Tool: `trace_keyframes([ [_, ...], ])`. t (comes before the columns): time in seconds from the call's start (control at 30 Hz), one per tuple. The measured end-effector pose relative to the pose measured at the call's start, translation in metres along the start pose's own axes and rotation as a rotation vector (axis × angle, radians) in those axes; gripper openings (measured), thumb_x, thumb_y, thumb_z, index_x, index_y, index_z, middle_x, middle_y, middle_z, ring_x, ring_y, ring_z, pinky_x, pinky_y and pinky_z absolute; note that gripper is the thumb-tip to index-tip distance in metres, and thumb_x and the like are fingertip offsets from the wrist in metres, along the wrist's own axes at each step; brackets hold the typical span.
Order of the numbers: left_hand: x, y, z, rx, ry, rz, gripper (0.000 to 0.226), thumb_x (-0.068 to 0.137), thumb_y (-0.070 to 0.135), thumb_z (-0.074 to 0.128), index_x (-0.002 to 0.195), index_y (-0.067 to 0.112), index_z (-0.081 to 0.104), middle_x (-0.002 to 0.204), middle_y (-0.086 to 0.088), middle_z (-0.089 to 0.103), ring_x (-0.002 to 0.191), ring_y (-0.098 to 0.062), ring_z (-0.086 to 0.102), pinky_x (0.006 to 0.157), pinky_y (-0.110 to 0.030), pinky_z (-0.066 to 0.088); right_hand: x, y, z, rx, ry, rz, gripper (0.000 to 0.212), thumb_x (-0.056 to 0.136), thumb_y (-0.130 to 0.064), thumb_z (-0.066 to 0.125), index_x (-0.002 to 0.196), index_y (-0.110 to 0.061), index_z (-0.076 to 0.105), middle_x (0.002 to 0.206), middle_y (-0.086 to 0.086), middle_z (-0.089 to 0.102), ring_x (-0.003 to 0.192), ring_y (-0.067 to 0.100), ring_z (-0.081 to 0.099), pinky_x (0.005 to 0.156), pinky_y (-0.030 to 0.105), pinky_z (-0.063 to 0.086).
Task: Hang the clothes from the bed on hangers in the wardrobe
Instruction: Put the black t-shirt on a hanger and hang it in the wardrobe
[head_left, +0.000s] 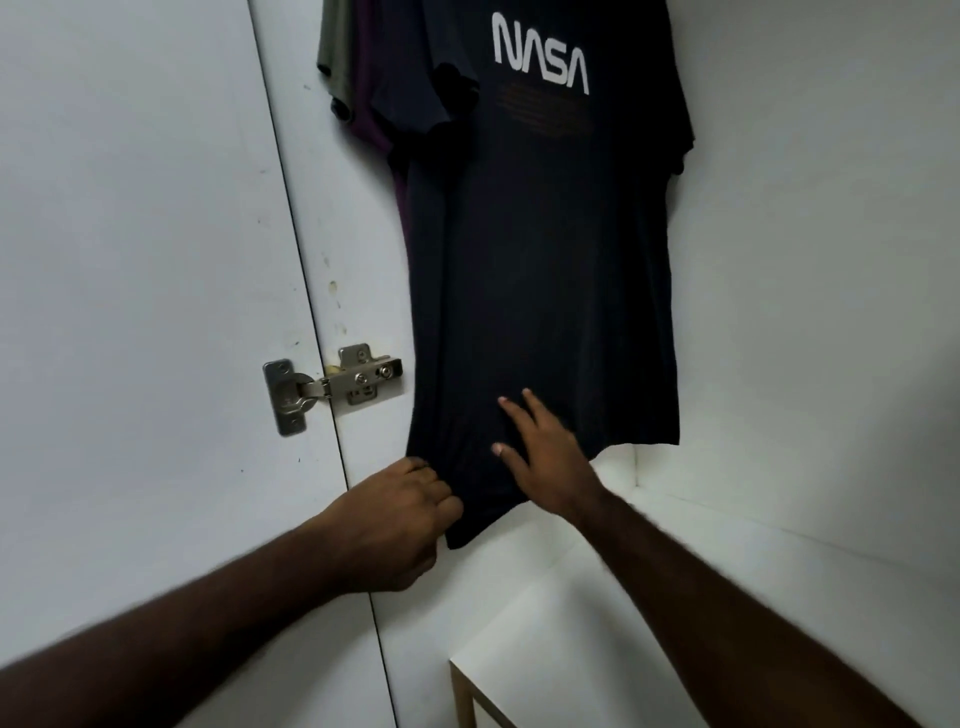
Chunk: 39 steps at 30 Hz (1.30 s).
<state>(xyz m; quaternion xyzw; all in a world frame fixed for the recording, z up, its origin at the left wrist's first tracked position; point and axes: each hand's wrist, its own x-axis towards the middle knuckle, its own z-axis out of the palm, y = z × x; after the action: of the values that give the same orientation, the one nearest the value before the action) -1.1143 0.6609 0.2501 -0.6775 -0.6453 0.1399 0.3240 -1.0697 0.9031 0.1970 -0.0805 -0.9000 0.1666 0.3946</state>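
Hinge (332, 387) metal shows at far left on the white wardrobe door (130, 260). Just right of it, my left hand (395, 525) has its fingers curled, pinching the lower left hem corner of the dark NASA T-shirt (545, 260). The shirt hangs in the wardrobe, rising above both hands (an olive garment (332, 52) and a purple one (371, 114) peek out behind its left sleeve). My right hand (545, 457) lies flat on the shirt's lower front, fingers spread. A white shelf (571, 649) sits below, to the right.
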Motion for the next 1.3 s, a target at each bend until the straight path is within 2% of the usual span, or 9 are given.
trace_keyframes([
  [0.1,-0.003,0.001,-0.001,-0.026,0.007,-0.074,0.013,0.064,0.030,0.051,0.075,0.022,0.051,0.067,0.005,0.053,0.059,-0.017,0.051,0.059,-0.027,0.046,-0.009,0.007,0.015,0.074,-0.149,0.125,0.076,0.096,-0.045,0.054,0.155,-0.037,0.008,0.164,0.006,0.009,0.146,0.029,0.026,0.114,0.046,0.033],
  [0.37,-0.003,0.023,-0.009,-0.027,0.338,-0.128,0.009,0.081,0.017,0.047,0.076,0.016,0.054,0.071,0.001,0.051,0.059,-0.018,0.046,0.049,-0.025,0.035,-0.010,0.003,0.018,0.154,-0.148,0.148,0.075,0.098,-0.039,0.052,0.155,-0.038,0.002,0.164,0.006,0.003,0.145,0.031,0.028,0.111,0.044,0.038],
  [0.63,-0.009,0.062,0.001,-0.446,0.576,-0.726,0.025,0.086,0.014,0.059,0.073,0.023,0.039,0.067,0.011,0.043,0.057,-0.009,0.040,0.047,-0.022,0.034,-0.015,0.010,0.025,0.196,-0.182,0.220,0.082,0.097,-0.032,0.058,0.156,-0.032,0.002,0.164,0.010,0.008,0.149,0.027,0.017,0.115,0.037,0.027],
  [0.77,-0.011,0.075,0.024,-0.811,0.673,-1.030,0.027,0.084,0.009,0.067,0.073,0.023,0.047,0.065,0.008,0.051,0.058,-0.012,0.049,0.054,-0.022,0.040,-0.026,0.010,0.027,0.279,-0.096,0.258,0.070,0.097,-0.029,0.059,0.155,-0.023,0.021,0.160,0.010,0.023,0.146,0.024,0.027,0.116,0.033,0.029],
  [0.87,-0.010,0.084,0.037,-0.979,0.647,-1.110,0.018,0.085,0.008,0.068,0.078,0.020,0.056,0.072,0.005,0.061,0.067,-0.010,0.057,0.058,-0.017,0.046,-0.044,0.004,0.022,0.414,0.098,0.326,0.050,0.096,-0.025,0.061,0.143,-0.017,0.046,0.140,0.006,0.047,0.124,0.019,0.052,0.100,0.022,0.042],
  [0.97,-0.003,0.088,0.047,-1.128,0.591,-1.183,0.003,0.091,0.017,0.064,0.088,0.018,0.063,0.080,0.002,0.066,0.074,-0.008,0.063,0.067,-0.021,0.054,-0.068,-0.011,0.013,0.694,0.252,0.617,0.021,0.097,-0.026,0.060,0.114,-0.015,0.063,0.115,0.006,0.065,0.100,0.019,0.063,0.080,0.020,0.049],
  [1.1,0.018,0.090,0.048,-1.632,0.371,-1.336,0.020,0.097,0.029,0.055,0.102,0.013,0.066,0.095,-0.010,0.071,0.086,-0.020,0.069,0.073,-0.034,0.060,-0.098,-0.038,0.004,1.080,0.010,0.963,0.038,0.097,-0.051,0.049,0.101,-0.017,0.063,0.101,0.008,0.069,0.093,0.023,0.067,0.078,0.036,0.055],
  [1.17,0.029,0.094,0.045,-1.830,0.300,-1.354,0.031,0.097,0.037,0.054,0.105,0.010,0.067,0.098,-0.011,0.072,0.089,-0.022,0.070,0.071,-0.031,0.059,-0.107,-0.048,0.001,1.191,-0.125,0.962,0.044,0.094,-0.061,0.046,0.098,-0.021,0.063,0.101,0.006,0.070,0.098,0.024,0.067,0.088,0.040,0.054],
  [1.3,0.044,0.098,0.041,-1.944,0.280,-1.361,0.047,0.093,0.056,0.050,0.105,0.015,0.070,0.098,-0.008,0.073,0.091,-0.021,0.068,0.070,-0.030,0.056,-0.108,-0.054,-0.006,1.267,-0.088,0.846,0.039,0.093,-0.049,0.056,0.111,-0.018,0.069,0.104,0.006,0.075,0.102,0.024,0.068,0.088,0.037,0.052],
])
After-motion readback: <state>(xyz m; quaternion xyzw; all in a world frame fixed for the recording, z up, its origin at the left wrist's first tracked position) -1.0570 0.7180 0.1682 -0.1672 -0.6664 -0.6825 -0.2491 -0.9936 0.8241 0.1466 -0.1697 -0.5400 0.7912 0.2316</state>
